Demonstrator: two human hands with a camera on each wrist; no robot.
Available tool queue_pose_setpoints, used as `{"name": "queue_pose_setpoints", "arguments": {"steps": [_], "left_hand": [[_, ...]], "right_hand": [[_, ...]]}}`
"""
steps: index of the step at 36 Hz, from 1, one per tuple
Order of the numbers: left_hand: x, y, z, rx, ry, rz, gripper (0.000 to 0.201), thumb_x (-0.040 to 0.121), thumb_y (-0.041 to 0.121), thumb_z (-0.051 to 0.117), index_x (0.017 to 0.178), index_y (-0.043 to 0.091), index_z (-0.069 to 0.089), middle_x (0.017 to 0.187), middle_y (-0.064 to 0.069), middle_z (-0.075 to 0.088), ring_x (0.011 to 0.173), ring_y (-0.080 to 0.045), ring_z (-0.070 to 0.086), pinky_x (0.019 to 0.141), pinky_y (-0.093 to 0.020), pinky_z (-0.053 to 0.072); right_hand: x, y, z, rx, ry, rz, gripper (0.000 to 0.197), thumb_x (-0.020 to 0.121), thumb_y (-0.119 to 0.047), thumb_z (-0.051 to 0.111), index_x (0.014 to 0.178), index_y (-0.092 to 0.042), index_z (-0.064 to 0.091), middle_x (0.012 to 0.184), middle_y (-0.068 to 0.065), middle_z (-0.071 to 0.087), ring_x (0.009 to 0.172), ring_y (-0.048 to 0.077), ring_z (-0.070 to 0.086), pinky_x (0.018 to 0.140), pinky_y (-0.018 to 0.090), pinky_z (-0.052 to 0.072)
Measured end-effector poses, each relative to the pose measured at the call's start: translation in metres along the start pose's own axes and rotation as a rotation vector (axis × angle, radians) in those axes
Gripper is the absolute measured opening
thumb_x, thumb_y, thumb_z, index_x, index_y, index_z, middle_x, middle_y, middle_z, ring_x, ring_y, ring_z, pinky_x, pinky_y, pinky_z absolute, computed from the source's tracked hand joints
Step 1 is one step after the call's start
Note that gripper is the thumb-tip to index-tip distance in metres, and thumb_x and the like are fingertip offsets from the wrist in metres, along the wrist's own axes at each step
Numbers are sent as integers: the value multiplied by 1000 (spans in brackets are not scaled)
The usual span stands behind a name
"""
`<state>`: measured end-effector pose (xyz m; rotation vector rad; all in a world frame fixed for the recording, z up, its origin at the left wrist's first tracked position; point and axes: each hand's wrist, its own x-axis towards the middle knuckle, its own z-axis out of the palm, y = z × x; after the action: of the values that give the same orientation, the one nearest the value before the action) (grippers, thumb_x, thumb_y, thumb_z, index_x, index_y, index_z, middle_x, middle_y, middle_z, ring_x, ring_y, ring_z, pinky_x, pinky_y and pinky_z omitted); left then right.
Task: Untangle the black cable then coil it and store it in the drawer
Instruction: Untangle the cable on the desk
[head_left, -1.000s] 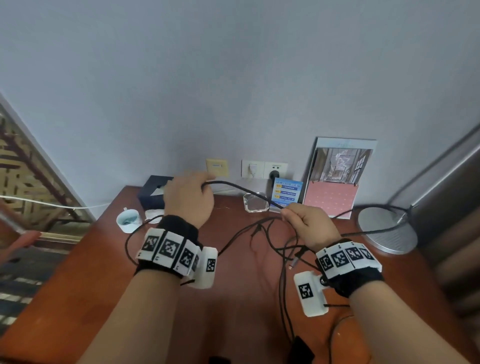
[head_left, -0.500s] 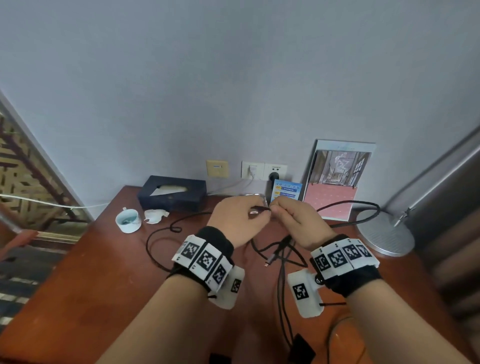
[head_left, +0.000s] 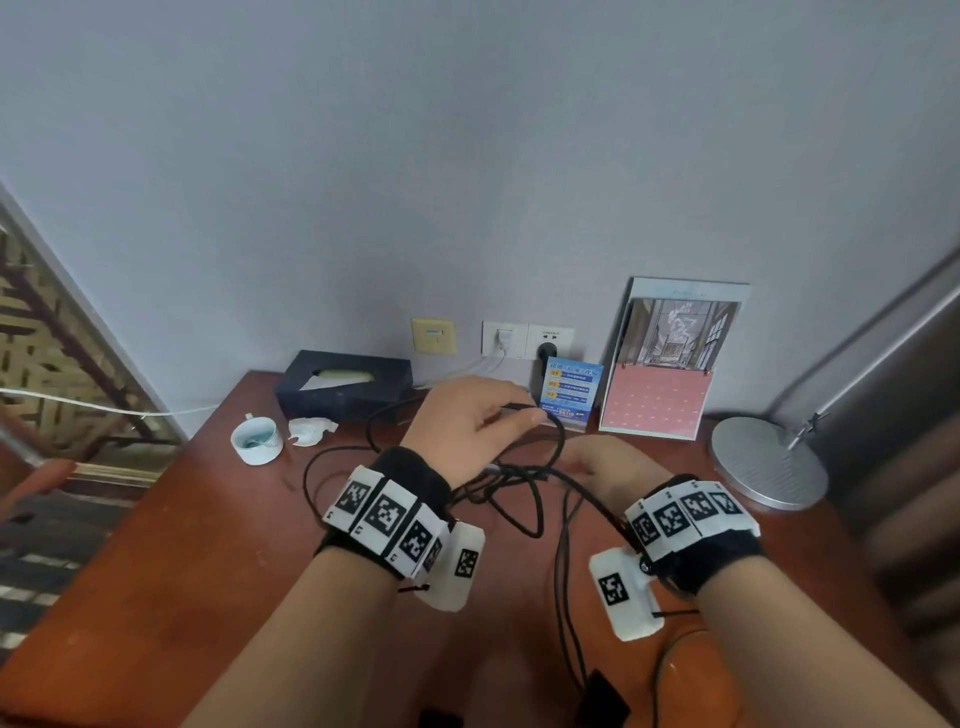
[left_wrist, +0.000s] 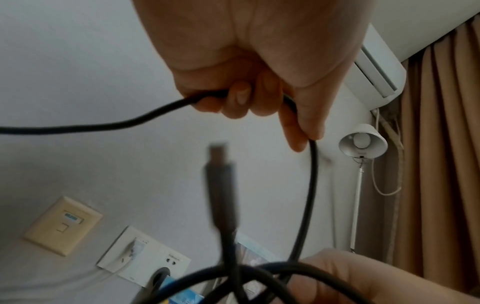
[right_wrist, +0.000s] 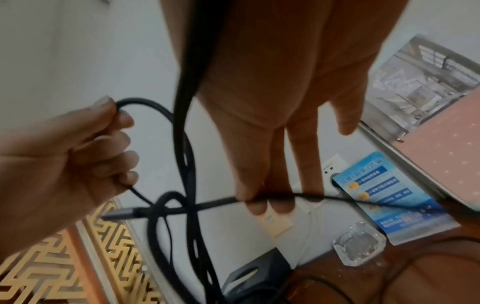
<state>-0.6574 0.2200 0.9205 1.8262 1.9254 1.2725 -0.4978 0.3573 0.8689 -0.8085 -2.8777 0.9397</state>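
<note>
The black cable (head_left: 535, 514) lies in loose loops on the red-brown table (head_left: 208, 545) and rises to both hands. My left hand (head_left: 519, 413) is raised near the back of the table, with its curled fingers (left_wrist: 233, 98) gripping one strand. My right hand (head_left: 587, 460) sits lower and to the right. Its nearly straight fingers (right_wrist: 249, 185) pinch another strand at the tips. The cable's metal plug (right_wrist: 116, 214) sticks out to the left through crossed loops. More cable (right_wrist: 192, 61) runs up along the right palm. No drawer is in view.
At the back stand a dark tissue box (head_left: 343, 389), a blue card (head_left: 569, 387), a calendar (head_left: 670, 364) and wall sockets (head_left: 527, 340). A cup (head_left: 257, 441) and crumpled tissue (head_left: 311, 430) lie left; a lamp base (head_left: 769, 462) sits right. A glass dish (right_wrist: 359, 246) stands by the card.
Half a second ago both hands met at the plug. Now my left hand has lifted a strand up and back, and my right hand has dropped lower with the plug end.
</note>
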Motion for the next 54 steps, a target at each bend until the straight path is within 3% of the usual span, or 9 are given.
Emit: {"name": "queue_pose_setpoints", "arguments": {"steps": [3, 16, 20, 27, 33, 38, 42, 48, 54], "left_hand": [[0, -6, -7, 57, 45, -79, 22, 90, 42, 59, 90, 27, 75, 84, 11, 73, 82, -7, 65, 81, -39, 52], [-9, -35, -21, 382, 159, -257, 31, 90, 49, 52, 88, 28, 75, 70, 8, 68, 74, -16, 63, 76, -34, 50], [-8, -40, -20, 463, 126, -296, 35, 92, 51, 48, 90, 29, 74, 79, 8, 71, 83, -18, 62, 83, -38, 48], [0, -26, -6, 450, -148, -283, 30, 95, 40, 47, 93, 24, 73, 89, 6, 71, 89, -18, 62, 81, -33, 48], [-2, -14, 9, 147, -259, -299, 54, 97, 8, 33, 141, 38, 44, 95, 4, 66, 79, -10, 57, 83, -24, 46], [-1, -6, 19, 77, -193, -302, 35, 98, 22, 45, 129, 30, 60, 130, 6, 61, 119, -12, 53, 101, -20, 35], [3, -6, 31, 172, -204, -338, 33, 88, 58, 55, 98, 29, 69, 96, 7, 70, 93, -13, 62, 84, -33, 48], [-2, -33, 23, 274, -225, -432, 9, 81, 28, 61, 88, 28, 66, 93, 6, 68, 91, -17, 61, 82, -28, 48], [-9, -44, 18, 198, -156, -466, 10, 84, 36, 67, 79, 31, 60, 81, 15, 60, 83, -9, 56, 74, -25, 40]], "right_hand": [[-3, 4, 1, -50, 114, 64, 13, 91, -23, 57, 85, -28, 68, 81, -9, 65, 83, 14, 61, 72, 21, 40], [-3, 33, -15, -40, 529, 536, 14, 97, -12, 39, 103, -6, 50, 94, 17, 61, 75, 29, 52, 68, 33, 40], [-13, 24, -24, 14, 553, 457, 20, 99, -20, 39, 109, -11, 53, 93, 14, 61, 83, 32, 55, 70, 32, 37], [-10, 8, -23, 77, 409, 98, 17, 93, -23, 56, 80, -12, 60, 79, 7, 67, 77, 25, 60, 75, 36, 49], [-10, -8, -25, 98, 448, 10, 17, 94, -18, 53, 82, -10, 61, 76, 8, 65, 74, 25, 58, 70, 31, 43], [-7, -17, -24, 51, 404, -121, 17, 94, -21, 54, 81, -15, 64, 74, 2, 66, 74, 19, 59, 71, 34, 48], [-5, -22, -18, 89, 359, -185, 15, 93, -20, 54, 84, -21, 65, 75, -6, 65, 75, 13, 59, 71, 31, 49], [-11, -22, -32, 351, 592, -59, 17, 95, -15, 53, 84, -23, 64, 72, -9, 60, 66, 3, 51, 62, 9, 38], [-11, 4, -59, 66, 726, 280, 22, 95, -21, 50, 109, -13, 66, 95, 11, 62, 85, 25, 56, 74, 28, 40]]}}
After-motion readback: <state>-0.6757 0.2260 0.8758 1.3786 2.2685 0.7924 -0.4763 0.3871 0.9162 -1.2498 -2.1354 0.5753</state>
